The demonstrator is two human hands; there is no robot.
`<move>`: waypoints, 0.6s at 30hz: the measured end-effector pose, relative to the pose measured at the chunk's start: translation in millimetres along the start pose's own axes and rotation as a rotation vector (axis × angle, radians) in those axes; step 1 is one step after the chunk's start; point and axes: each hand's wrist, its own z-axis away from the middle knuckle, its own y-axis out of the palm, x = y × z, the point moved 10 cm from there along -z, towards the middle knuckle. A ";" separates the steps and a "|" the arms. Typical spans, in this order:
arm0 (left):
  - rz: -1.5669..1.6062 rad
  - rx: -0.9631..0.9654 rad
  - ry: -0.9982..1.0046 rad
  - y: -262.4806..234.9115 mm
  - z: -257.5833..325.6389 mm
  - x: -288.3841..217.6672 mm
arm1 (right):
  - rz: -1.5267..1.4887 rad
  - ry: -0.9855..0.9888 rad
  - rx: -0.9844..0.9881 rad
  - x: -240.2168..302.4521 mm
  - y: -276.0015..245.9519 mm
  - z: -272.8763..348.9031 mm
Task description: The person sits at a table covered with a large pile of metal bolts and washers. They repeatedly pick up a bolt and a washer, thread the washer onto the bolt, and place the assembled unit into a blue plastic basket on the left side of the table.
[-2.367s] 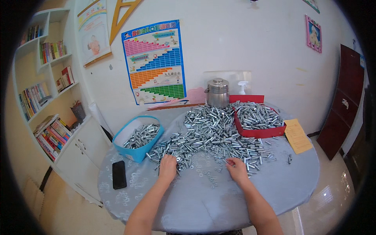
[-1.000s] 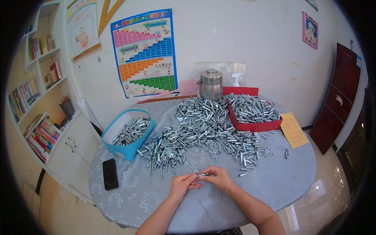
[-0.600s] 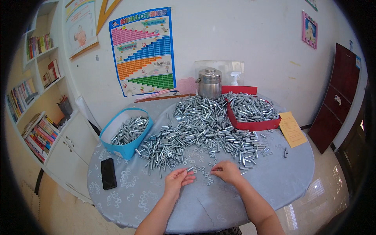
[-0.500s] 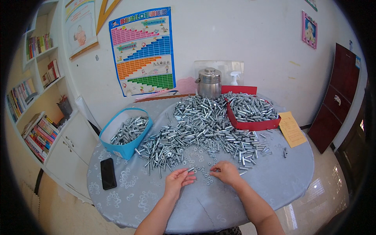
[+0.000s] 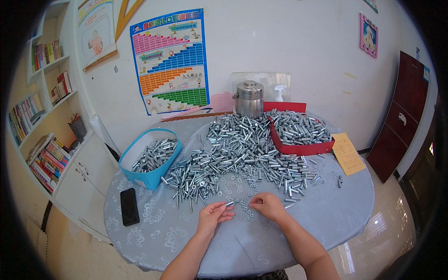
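The left hand (image 5: 213, 217) holds a bolt (image 5: 231, 203); the right hand (image 5: 269, 206) — fingers narrow, content I cannot tell — is near metal rings (image 5: 245, 208).

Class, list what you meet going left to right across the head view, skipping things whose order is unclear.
White bookcase → light-blue bin → left hand pinching a metal bolt → right hand → yellow paper sheet → dark-red panel.

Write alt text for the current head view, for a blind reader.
A person's left hand holds a slim metal fastener near small metal rings on a grey table, the right hand close by. Beyond lies a heap of fasteners, with more in a blue bin (left) and red box (right).
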 end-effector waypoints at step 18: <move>0.035 0.120 -0.158 9.6 1.9 18.5 | -0.481 -0.157 -0.003 33.1 5.1 4.2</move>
